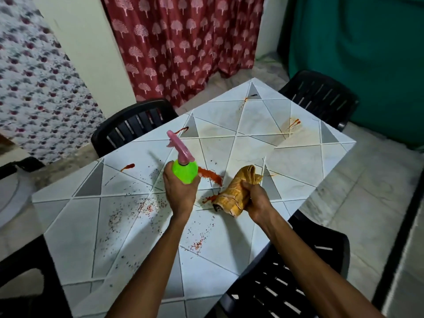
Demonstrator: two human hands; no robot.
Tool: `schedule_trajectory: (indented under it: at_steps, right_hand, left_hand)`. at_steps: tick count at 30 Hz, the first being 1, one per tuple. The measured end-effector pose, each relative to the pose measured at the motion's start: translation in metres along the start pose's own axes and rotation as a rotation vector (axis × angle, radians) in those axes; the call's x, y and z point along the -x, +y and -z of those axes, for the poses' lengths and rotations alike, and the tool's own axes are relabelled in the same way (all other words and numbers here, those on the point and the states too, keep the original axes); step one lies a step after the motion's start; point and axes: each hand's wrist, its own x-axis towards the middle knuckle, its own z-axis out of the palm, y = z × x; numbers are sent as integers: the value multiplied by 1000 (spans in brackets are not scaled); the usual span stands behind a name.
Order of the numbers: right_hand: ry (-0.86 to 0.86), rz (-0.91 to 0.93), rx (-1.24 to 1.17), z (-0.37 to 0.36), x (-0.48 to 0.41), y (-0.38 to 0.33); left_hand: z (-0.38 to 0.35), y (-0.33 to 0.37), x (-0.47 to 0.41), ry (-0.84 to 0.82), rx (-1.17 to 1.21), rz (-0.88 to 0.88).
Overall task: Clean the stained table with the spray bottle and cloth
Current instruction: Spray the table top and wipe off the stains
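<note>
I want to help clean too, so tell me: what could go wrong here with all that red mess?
1. The cloth in the right hand is bunched up; wiping the thick red smear may just spread it.
2. The bottle in the left hand points away; spray might miss the stains or go past the table toward the curtain.
3. Loose specks could be swept onto the chair.

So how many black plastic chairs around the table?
4: far left, far right, near right, near left. More may sit outside the frame.
</note>
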Motion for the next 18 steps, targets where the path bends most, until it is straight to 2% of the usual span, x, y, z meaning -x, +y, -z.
schedule_trajectory:
  at_steps: [9,14,18]
  right_hand:
    - [-29,-60,-83,48,-9,-34]
    - [-29,-148,-201,108,-20,-61]
    - [-24,-145,-260,160,-38,-88]
  left_hand:
    - [-18,45,-7,-29,-28,-192]
    - [-75,84,3,-137,8,-200]
    - [-152,106,9,-210,-11,-169]
